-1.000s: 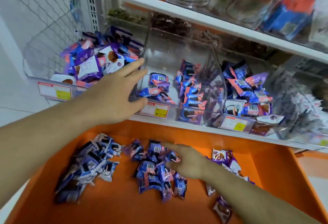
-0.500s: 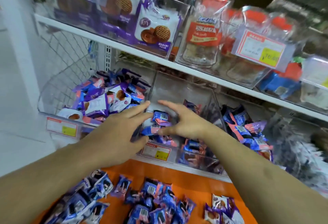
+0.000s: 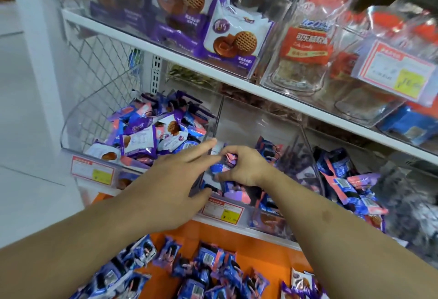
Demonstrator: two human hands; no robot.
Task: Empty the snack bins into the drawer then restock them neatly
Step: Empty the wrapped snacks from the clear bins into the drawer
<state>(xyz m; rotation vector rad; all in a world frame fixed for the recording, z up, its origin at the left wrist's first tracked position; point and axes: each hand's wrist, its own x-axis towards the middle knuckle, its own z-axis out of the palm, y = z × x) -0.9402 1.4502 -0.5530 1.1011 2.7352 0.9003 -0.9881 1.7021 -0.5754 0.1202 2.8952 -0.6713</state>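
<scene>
A clear plastic snack bin [image 3: 256, 121] stands in the middle of the lower shelf with a few blue-and-pink snack packets [image 3: 237, 194] left in it. My right hand [image 3: 241, 166] is inside this bin, fingers curled round a small blue-and-pink packet [image 3: 225, 163]. My left hand [image 3: 175, 180] holds the bin's front left wall, fingers straight along the outside and thumb near the front lip. Below, the orange drawer [image 3: 248, 249] is pulled out with many loose blue packets [image 3: 203, 272] lying in it.
A full bin of purple-and-white waffle packets [image 3: 151, 133] stands to the left. To the right sits a third bin with blue packets [image 3: 343, 180]. Price tags [image 3: 222, 211] hang on the bin fronts. The upper shelf [image 3: 237, 83] carries waffle bags and red-labelled candy bags.
My right hand rose from the drawer into the middle bin and closed on a packet. The view tilted up toward the shelves. My left hand stayed on the bin's left wall.
</scene>
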